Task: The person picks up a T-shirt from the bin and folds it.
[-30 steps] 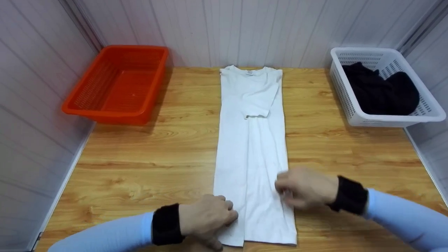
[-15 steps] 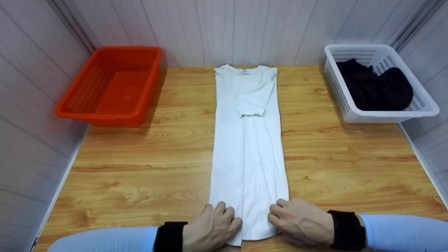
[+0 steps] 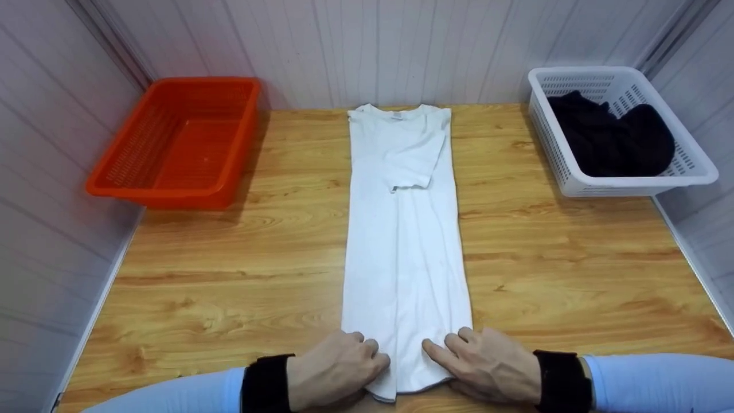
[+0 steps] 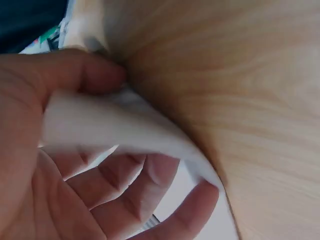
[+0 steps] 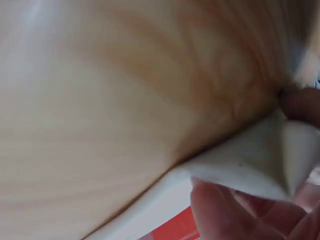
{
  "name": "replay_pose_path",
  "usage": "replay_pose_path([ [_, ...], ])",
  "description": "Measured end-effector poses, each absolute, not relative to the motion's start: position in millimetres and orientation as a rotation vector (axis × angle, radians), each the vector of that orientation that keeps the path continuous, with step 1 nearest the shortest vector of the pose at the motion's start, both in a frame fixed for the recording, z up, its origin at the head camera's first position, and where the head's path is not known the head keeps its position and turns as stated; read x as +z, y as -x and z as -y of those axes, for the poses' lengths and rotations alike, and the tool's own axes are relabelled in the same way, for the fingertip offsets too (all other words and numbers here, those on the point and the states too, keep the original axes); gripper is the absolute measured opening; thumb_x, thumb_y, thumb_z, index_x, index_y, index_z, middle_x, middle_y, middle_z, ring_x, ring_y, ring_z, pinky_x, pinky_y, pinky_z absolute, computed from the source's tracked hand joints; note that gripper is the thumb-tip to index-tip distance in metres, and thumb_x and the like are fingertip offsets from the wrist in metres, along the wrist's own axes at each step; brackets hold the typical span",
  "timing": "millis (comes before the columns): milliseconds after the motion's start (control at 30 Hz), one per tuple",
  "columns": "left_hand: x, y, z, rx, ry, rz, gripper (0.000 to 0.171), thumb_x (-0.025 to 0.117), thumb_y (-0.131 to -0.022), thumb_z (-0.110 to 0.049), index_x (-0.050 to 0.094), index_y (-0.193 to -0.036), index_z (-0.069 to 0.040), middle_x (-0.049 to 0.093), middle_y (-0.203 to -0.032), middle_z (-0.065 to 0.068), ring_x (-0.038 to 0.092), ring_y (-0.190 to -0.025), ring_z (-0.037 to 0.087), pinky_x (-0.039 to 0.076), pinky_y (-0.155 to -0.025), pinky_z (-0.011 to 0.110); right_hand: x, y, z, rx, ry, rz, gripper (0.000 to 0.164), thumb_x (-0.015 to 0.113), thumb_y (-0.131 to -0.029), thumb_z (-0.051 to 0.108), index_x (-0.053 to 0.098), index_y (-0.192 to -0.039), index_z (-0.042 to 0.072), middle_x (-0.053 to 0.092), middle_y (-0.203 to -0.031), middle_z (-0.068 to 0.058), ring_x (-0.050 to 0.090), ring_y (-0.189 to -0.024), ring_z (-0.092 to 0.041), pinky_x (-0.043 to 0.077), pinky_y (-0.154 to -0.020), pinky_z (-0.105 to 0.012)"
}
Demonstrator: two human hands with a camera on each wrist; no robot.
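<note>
A white T-shirt [image 3: 373,241] lies lengthwise on the wooden table, folded into a long strip with its collar at the far end and one short sleeve laid across the upper part. At the hem's left corner my left hand [image 3: 335,370] grips the cloth; in the left wrist view the shirt's edge [image 4: 115,125] runs between thumb and curled fingers. My right hand [image 3: 487,364] holds the hem's right corner, its index finger stretched over the cloth. The right wrist view has the shirt edge [image 5: 240,165] lifted between thumb and fingers.
An orange basket [image 3: 229,172] stands at the back left. At the back right is a white basket [image 3: 631,186] with dark cloth [image 3: 613,137] inside. Panelled walls [image 3: 298,51] enclose the table [image 3: 229,275] at the back and both sides.
My right hand has come down from the shirt's right side to the hem corner and taken hold of it. The left hand has shifted slightly toward the hem, gripping its corner.
</note>
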State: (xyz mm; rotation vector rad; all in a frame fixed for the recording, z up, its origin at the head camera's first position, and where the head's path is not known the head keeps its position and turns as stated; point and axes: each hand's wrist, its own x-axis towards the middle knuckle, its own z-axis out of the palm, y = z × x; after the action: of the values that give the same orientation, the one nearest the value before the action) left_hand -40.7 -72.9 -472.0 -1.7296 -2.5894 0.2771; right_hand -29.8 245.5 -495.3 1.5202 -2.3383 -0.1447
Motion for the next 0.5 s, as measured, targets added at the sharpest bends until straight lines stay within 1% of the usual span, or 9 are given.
replay_pose_path([
  [33,-472,41,73,0.301,1.744,2.574,0.011,0.081,-0.095,-0.029,0.071,-0.098,-0.025,0.069,-0.079,-0.009,0.062,-0.064,0.010,0.045,-0.049,0.026,-496,29,-246,-0.137,-1.512,2.333,0.050,0.083,-0.088,0.042,0.071,-0.128,0.015,0.062,-0.079,0.005,0.054,-0.058,-0.011,0.035,-0.043,-0.023],
  [67,-471,41,73,0.316,1.760,2.561,0.009,0.080,-0.097,-0.028,0.071,-0.098,-0.026,0.069,-0.080,-0.009,0.062,-0.065,0.009,0.046,-0.051,0.025,-497,29,-246,-0.139,-1.505,2.322,0.039,0.076,-0.096,0.039,0.071,-0.125,0.014,0.062,-0.080,0.005,0.054,-0.058,-0.010,0.036,-0.043,-0.023],
  [133,-471,43,74,0.312,1.789,2.548,0.005,0.077,-0.100,-0.026,0.073,-0.098,-0.027,0.070,-0.081,-0.010,0.063,-0.066,0.008,0.048,-0.053,0.024,-498,30,-247,-0.136,-1.482,2.299,0.021,0.058,-0.111,0.028,0.071,-0.119,0.013,0.063,-0.080,0.005,0.055,-0.058,-0.009,0.039,-0.043,-0.022],
  [200,-470,44,75,0.280,1.807,2.548,0.005,0.076,-0.101,-0.025,0.073,-0.098,-0.026,0.070,-0.080,-0.010,0.062,-0.066,0.007,0.047,-0.055,0.022,-499,32,-248,-0.114,-1.462,2.292,0.034,0.038,-0.119,0.020,0.070,-0.114,0.013,0.064,-0.081,0.005,0.057,-0.059,-0.008,0.042,-0.045,-0.021],
  [267,-470,46,75,0.260,1.818,2.541,0.004,0.075,-0.101,-0.023,0.072,-0.099,-0.025,0.069,-0.081,-0.011,0.062,-0.067,0.007,0.046,-0.055,0.022,-499,34,-249,-0.092,-1.455,2.291,0.048,0.022,-0.121,0.018,0.068,-0.108,0.013,0.063,-0.080,0.006,0.056,-0.060,-0.007,0.042,-0.046,-0.020],
  [333,-470,47,76,0.238,1.833,2.525,0.006,0.076,-0.099,-0.022,0.071,-0.100,-0.025,0.068,-0.082,-0.011,0.061,-0.068,0.007,0.044,-0.055,0.021,-497,36,-251,-0.088,-1.495,2.287,0.046,0.022,-0.121,0.019,0.064,-0.101,0.014,0.058,-0.078,0.008,0.052,-0.061,-0.006,0.038,-0.045,-0.019],
  [367,-471,47,76,0.222,1.845,2.516,0.007,0.075,-0.099,-0.021,0.070,-0.101,-0.025,0.068,-0.082,-0.011,0.061,-0.069,0.007,0.044,-0.055,0.021,-495,36,-253,-0.082,-1.532,2.285,0.043,0.027,-0.122,0.020,0.062,-0.098,0.015,0.056,-0.077,0.009,0.050,-0.061,-0.006,0.035,-0.046,-0.019],
  [433,-471,47,76,0.186,1.879,2.491,0.008,0.075,-0.099,-0.021,0.069,-0.100,-0.025,0.067,-0.082,-0.012,0.061,-0.070,0.005,0.042,-0.054,0.020,-490,37,-255,-0.065,-1.635,2.288,0.030,0.044,-0.119,0.021,0.059,-0.094,0.018,0.054,-0.076,0.011,0.047,-0.062,-0.005,0.030,-0.047,-0.019],
  [500,-469,47,76,0.108,1.924,2.478,0.010,0.075,-0.099,-0.019,0.068,-0.099,-0.026,0.066,-0.080,-0.013,0.061,-0.068,0.004,0.040,-0.053,0.018,-483,39,-258,-0.005,-1.748,2.313,0.018,0.062,-0.111,0.020,0.059,-0.092,0.020,0.056,-0.077,0.013,0.048,-0.062,-0.003,0.028,-0.048,-0.019],
])
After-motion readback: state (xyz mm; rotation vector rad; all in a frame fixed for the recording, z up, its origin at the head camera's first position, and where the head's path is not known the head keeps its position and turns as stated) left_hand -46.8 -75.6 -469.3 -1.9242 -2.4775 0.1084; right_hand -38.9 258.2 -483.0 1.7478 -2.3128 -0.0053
